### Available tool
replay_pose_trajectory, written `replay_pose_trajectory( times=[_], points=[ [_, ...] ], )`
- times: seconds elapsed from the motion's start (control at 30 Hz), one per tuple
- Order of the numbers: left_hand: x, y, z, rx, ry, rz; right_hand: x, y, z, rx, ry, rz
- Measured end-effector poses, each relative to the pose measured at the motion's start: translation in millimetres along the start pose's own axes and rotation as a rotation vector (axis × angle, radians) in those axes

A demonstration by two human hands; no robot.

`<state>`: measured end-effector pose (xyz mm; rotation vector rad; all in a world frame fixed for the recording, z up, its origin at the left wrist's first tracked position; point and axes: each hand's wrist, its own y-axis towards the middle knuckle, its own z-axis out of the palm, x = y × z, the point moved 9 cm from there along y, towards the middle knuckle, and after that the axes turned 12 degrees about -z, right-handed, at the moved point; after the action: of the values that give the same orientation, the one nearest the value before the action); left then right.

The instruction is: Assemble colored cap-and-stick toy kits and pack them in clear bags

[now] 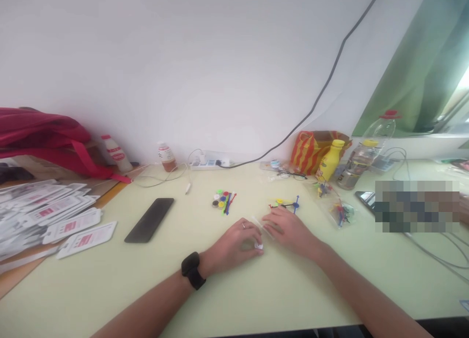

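My left hand [236, 242], with a ring and a black watch on its wrist, pinches a small white round piece [258, 246] between thumb and fingers. Close beside it, my right hand [291, 230] has its fingertips on a thin white plastic strip [261, 224]; the fingers partly cover the strip. Just beyond my right hand lie several coloured arrow pointers with discs, among them a blue arrow [296, 204] and a yellow disc [280, 201]. Farther left, loose coloured discs [220, 199] lie next to a small bunch of coloured arrows [228, 203].
A black phone [149, 220] and white badge cards [86, 239] lie to the left. Small plastic bags of parts [341, 212], a yellow bottle [330, 160] and a striped bag [306, 152] are at right. A power strip [210, 164] sits along the wall.
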<state>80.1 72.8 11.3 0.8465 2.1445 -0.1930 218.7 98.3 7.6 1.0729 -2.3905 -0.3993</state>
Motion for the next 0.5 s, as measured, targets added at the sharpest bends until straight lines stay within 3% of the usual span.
replay_pose_trajectory(
  times=[0.2,0.33,0.5],
  points=[
    [18.2,4.6,-4.1,-0.028,-0.126,-0.159,9.0,1.8,7.8,0.031,0.125,0.012],
    [24.2,7.1,-9.7,-0.085,-0.282,-0.196,3.8,0.6,-4.9,-0.051,0.176,0.069],
    [32.9,10.3,-15.0,-0.111,-0.419,-0.255,-19.2,-9.4,-10.7,-0.182,0.335,0.267]
  ],
)
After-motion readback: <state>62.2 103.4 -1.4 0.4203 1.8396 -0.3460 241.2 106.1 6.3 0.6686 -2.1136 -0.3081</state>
